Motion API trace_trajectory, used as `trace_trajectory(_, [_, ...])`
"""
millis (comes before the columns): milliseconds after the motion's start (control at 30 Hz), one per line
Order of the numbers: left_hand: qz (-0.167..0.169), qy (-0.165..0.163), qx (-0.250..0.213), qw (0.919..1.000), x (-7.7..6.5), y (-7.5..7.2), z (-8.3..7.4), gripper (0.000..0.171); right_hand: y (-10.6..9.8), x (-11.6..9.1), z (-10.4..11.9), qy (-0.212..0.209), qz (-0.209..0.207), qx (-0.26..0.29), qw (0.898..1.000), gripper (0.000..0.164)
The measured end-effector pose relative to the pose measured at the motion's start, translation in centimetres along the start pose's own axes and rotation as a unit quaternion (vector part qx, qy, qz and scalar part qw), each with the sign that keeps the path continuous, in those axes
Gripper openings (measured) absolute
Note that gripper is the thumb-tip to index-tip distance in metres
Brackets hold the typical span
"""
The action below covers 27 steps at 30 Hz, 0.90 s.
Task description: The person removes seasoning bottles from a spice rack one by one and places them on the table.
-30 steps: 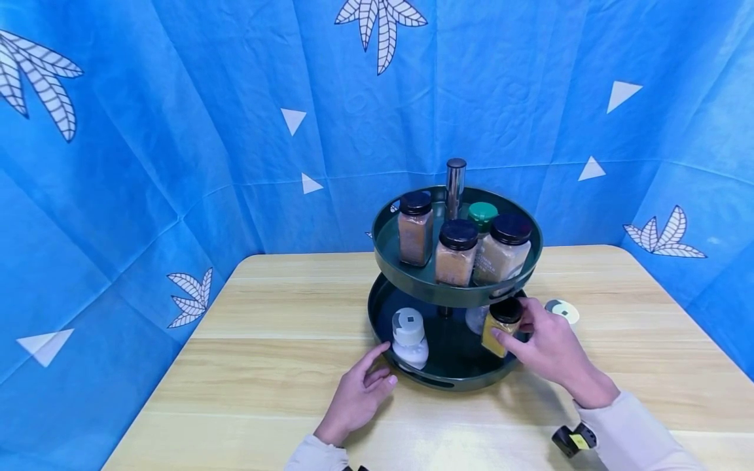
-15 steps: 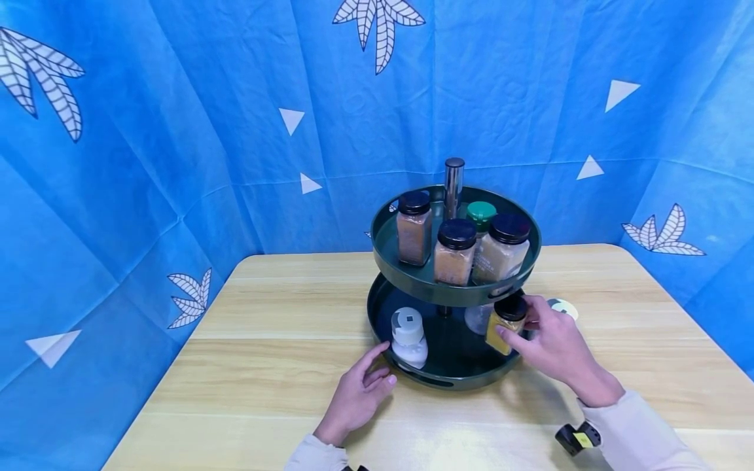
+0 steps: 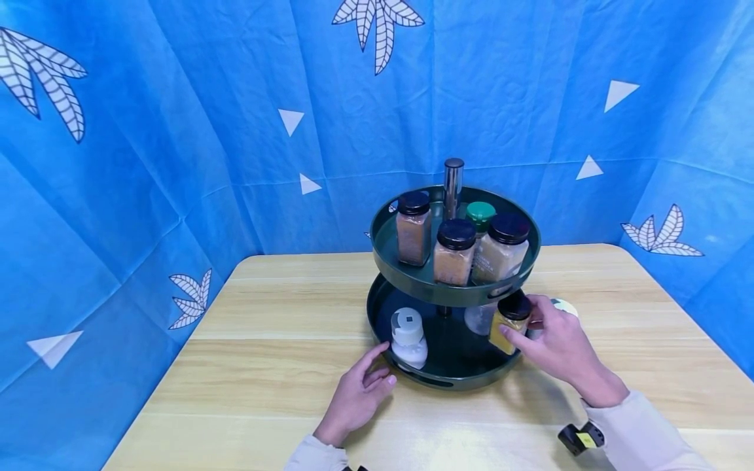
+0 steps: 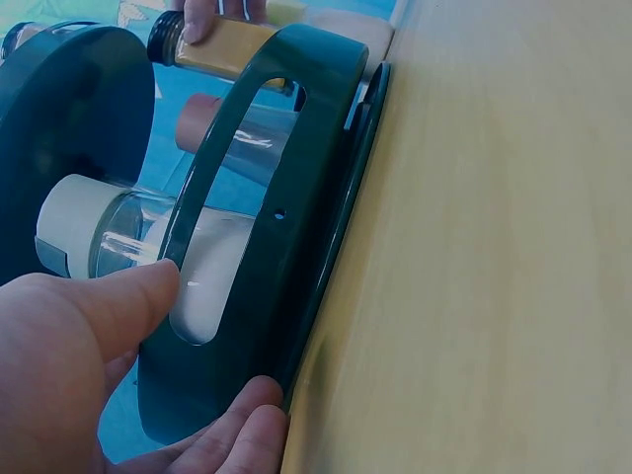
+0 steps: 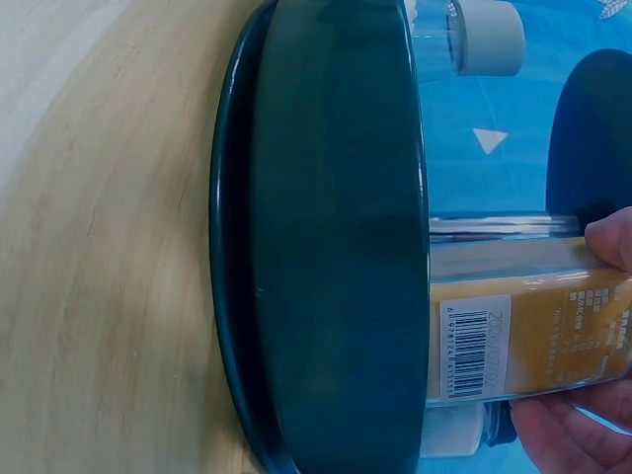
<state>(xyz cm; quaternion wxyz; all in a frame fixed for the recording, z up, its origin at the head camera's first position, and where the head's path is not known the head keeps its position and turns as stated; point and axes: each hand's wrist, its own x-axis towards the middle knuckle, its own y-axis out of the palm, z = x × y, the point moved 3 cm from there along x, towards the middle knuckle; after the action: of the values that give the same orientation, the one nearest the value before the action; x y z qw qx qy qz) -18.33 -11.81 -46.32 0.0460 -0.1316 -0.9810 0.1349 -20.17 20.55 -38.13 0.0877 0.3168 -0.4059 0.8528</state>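
Observation:
My right hand (image 3: 562, 343) pinches a square spice jar (image 3: 510, 327) of yellow powder with a black lid. The jar is at the right side of the lower tier of a dark green two-tier turntable (image 3: 448, 383). Its barcode label faces the right wrist camera, and its base lies behind the tray wall there. My left hand (image 3: 356, 399) rests its fingertips on the lower tray's front-left rim. Just inside that rim stands a white-lidded clear jar (image 3: 408, 337) of white contents. Another clear jar (image 4: 262, 143) with a pinkish cap stands farther back, partly hidden.
The upper tier (image 3: 406, 278) overhangs the lower one and carries several spice jars, among them a green-capped one (image 3: 480, 214). A metal post (image 3: 453, 186) rises through it. A white lid (image 3: 565, 306) shows behind my right hand. Blue cloth (image 3: 501, 85) surrounds the wooden table (image 3: 283, 314).
My right hand and the yellow spice jar have shifted slightly to the right. My left hand stays at the tray rim.

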Motion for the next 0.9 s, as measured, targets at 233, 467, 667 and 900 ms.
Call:
trace_trajectory(233, [0.0, 0.0, 0.0, 1.0, 0.0, 0.0, 0.0, 0.057, -0.3, 0.0, -0.2, 0.0, -0.003, -0.002, 1.0, 0.052])
trace_trajectory(467, [0.0, 0.001, 0.0, 1.0, 0.0, 0.0, 0.1, 0.058, -0.5, -0.1, -0.2, -0.006, -0.014, 0.003, 1.0, 0.052])
trace_trajectory(667, [0.0, -0.001, 0.0, 1.0, 0.0, 0.0, 0.1, 0.057, -0.7, -0.1, -0.4, -0.005, -0.018, 0.0, 1.0, 0.051])
trace_trajectory(900, [0.0, 0.0, 0.0, 1.0, 0.0, 0.0, 0.1, 0.057, -1.1, -0.2, -0.6, 0.003, -0.023, 0.0, 1.0, 0.05])
